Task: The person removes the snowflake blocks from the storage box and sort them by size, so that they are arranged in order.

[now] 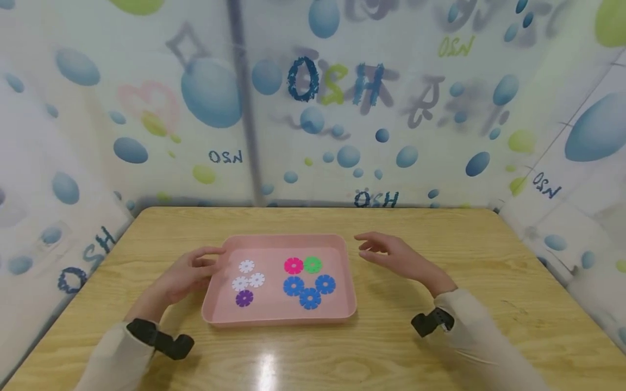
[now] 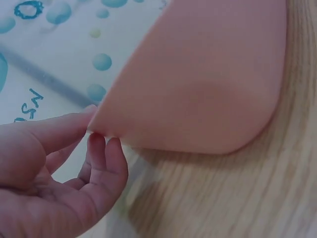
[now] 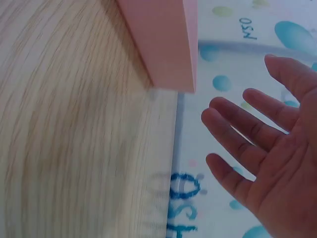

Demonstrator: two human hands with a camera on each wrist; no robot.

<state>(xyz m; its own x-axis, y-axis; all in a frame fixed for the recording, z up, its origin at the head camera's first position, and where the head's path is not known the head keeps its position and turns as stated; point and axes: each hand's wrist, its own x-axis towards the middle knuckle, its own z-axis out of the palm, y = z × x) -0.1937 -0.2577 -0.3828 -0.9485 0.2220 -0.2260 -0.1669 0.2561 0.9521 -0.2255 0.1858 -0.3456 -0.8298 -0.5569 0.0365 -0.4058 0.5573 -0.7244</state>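
Observation:
A shallow pink tray lies on the table with flower-shaped plastic discs inside. On its left side are three white discs and a purple disc. Toward the right are a pink disc, a green disc and three blue discs. My left hand pinches the tray's left rim, its fingertips against the edge in the left wrist view. Off the tray's right side, my right hand hovers apart from it; its fingers are spread and hold nothing.
The wooden table extends around the tray on every side. Behind it hangs a pale patterned curtain with blue and green spots. Both wrists wear black camera straps over light sleeves.

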